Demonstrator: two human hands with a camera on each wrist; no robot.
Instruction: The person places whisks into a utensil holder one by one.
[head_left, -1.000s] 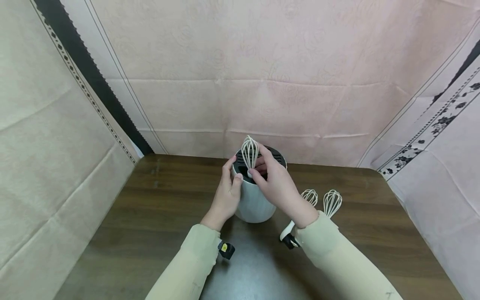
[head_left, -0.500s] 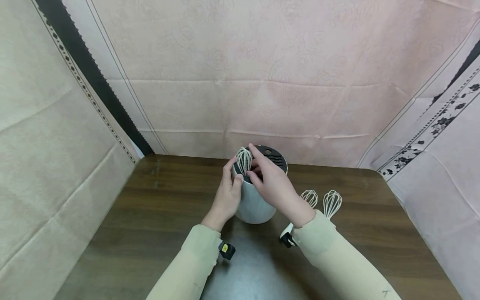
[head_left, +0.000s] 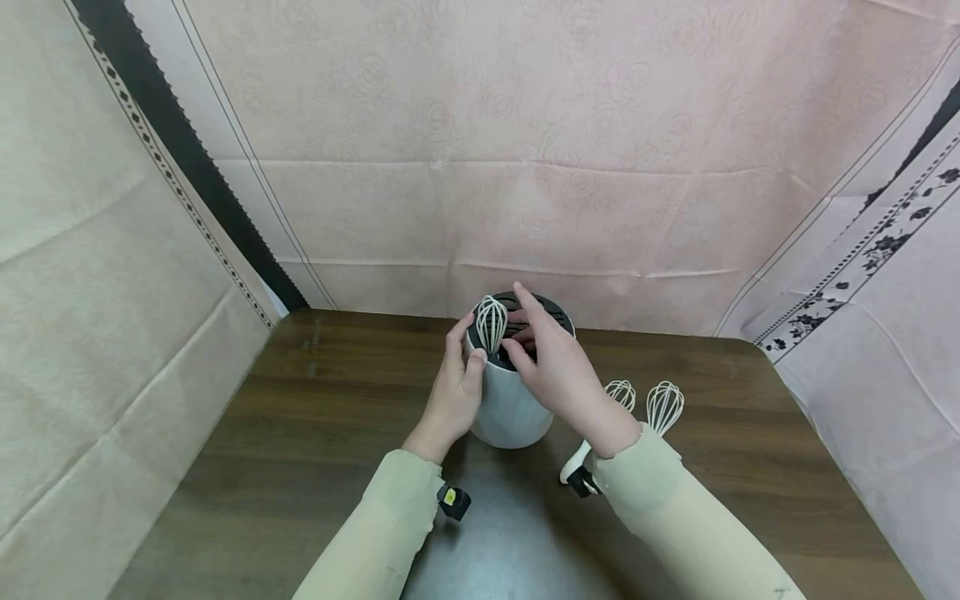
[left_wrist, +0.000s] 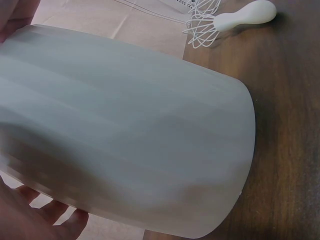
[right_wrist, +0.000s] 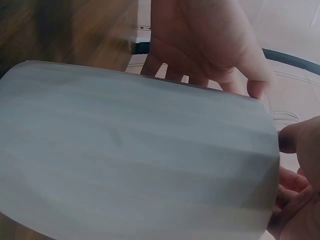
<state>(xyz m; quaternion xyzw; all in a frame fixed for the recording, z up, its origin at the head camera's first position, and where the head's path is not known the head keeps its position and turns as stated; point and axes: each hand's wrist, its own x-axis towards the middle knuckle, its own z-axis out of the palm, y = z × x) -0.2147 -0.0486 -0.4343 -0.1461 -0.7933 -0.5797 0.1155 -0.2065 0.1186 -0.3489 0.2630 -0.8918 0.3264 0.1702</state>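
Note:
A white utensil holder (head_left: 512,408) with a black slotted top (head_left: 558,312) stands upright near the table's back edge. My left hand (head_left: 455,383) grips its left side, thumb near the rim; the left wrist view shows fingers (left_wrist: 72,226) along its wall. One whisk (head_left: 492,323) stands in the top's left part, white wires up, its handle hidden inside. Just right of that whisk, my right hand (head_left: 558,367) hovers over the top with fingers spread and the thumb apart from the wires. Right wrist view: the holder's wall (right_wrist: 140,150) hides most of the top.
Two more white whisks lie on the wooden table (head_left: 322,433) to the right, partly behind my right forearm: one whisk (head_left: 620,393) and a second whisk (head_left: 664,407). Pale patterned cloth (head_left: 525,167) hangs behind the table and at both sides.
The whisk has gone down into the holder's top, from pinched in my right hand to standing by itself. My right fingers have let go of it and spread. The left hand has stayed put.

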